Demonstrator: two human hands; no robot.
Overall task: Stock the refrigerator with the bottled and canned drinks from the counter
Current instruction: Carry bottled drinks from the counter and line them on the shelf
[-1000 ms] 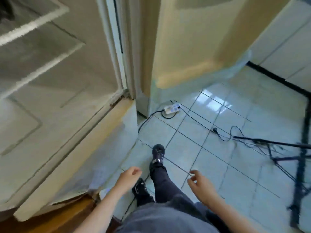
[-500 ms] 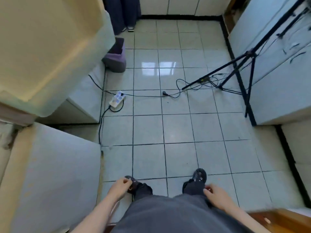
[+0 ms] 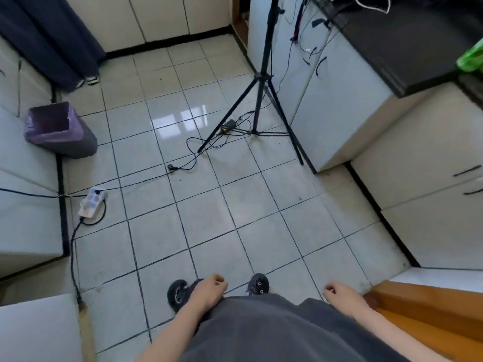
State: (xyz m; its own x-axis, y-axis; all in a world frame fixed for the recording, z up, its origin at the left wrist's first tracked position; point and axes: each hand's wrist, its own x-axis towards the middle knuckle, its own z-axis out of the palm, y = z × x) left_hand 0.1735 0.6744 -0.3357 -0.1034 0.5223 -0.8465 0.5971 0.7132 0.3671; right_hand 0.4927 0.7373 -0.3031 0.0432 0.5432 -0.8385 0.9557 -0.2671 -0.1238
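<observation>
Head view: dark counter (image 3: pixel 407 48) at 1 o'clock, cut off by the frame. Blurred green item (image 3: pixel 470 54) at 2 o'clock over the counter is half out of shot, can't tell if it's a drink. Left hand (image 3: pixel 209 288) at 6 and right hand (image 3: pixel 342 293) at 5 hang loosely curled, both empty, above the tiled floor (image 3: pixel 209 218). Tripod (image 3: pixel 261 82) at 12.

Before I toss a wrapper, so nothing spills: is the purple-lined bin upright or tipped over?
Upright: the bin stands on the floor, open mouth facing up.
</observation>
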